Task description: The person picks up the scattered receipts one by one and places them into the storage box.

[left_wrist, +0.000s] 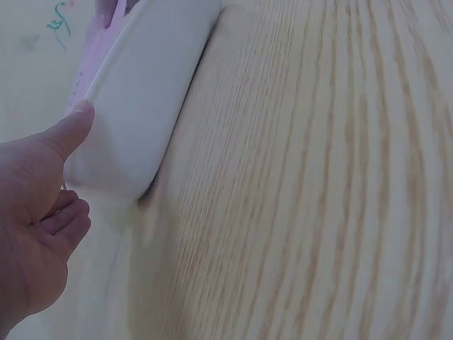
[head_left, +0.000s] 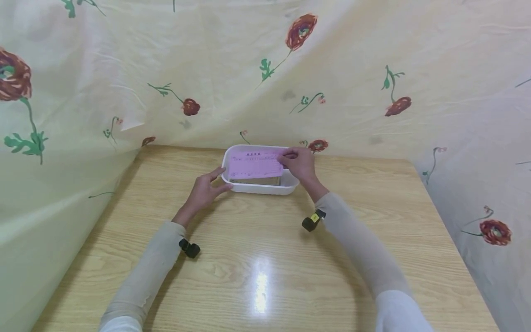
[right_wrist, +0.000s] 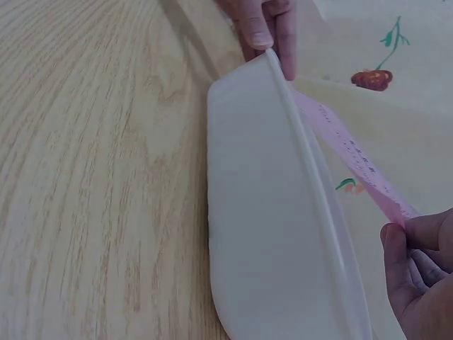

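Observation:
A white plastic tub (head_left: 261, 189) with rounded corners stands near the far edge of the table. My left hand (head_left: 203, 190) holds its left end, thumb at the front of the rim and fingers at the side; the left wrist view also shows this thumb (left_wrist: 74, 127) at the rim. My right hand (head_left: 300, 162) pinches the right end of a pink printed paper slip (head_left: 255, 166). In the right wrist view the slip (right_wrist: 354, 152) slants above the tub's rim. Under it, a flat brownish thing (head_left: 257, 181) lies in the tub, mostly covered; its kind is unclear.
The wood-grain table (head_left: 249, 244) stretches out in front of the tub. Behind it and at both sides hangs a cream cloth (head_left: 232, 60) with red flowers. Each wrist carries a small black camera (head_left: 190, 249).

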A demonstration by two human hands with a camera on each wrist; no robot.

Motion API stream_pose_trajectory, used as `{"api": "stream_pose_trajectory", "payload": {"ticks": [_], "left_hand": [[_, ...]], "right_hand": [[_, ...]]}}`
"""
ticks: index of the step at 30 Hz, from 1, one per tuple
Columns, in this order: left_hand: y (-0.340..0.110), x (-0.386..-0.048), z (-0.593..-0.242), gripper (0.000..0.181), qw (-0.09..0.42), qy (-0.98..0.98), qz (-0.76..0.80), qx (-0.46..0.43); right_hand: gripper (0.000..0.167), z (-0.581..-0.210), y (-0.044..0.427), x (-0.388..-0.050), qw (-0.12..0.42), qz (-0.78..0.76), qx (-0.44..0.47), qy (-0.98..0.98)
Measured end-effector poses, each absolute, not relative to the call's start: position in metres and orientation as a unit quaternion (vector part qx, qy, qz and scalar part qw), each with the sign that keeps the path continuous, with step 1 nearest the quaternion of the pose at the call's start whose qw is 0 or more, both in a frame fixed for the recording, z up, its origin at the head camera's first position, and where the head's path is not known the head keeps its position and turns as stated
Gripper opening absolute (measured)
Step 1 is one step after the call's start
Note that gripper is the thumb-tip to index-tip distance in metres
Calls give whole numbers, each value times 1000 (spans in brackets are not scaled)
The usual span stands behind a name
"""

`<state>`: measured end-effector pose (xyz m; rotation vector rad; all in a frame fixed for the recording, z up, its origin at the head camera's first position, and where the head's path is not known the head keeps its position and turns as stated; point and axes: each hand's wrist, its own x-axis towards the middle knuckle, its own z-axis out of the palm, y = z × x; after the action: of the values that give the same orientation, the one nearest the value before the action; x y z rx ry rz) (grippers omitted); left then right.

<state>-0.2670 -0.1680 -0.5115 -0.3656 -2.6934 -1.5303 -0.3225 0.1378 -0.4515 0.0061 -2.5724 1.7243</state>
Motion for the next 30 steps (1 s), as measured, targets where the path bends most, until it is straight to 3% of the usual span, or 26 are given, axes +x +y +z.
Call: {"api": "stream_pose_trajectory", "payload": {"ticks": [30], "left_hand": [[-168, -268, -512, 71, 16, -860, -495, -120]], "right_hand": [[21, -467, 121, -333, -23, 511, 0, -859]]}}
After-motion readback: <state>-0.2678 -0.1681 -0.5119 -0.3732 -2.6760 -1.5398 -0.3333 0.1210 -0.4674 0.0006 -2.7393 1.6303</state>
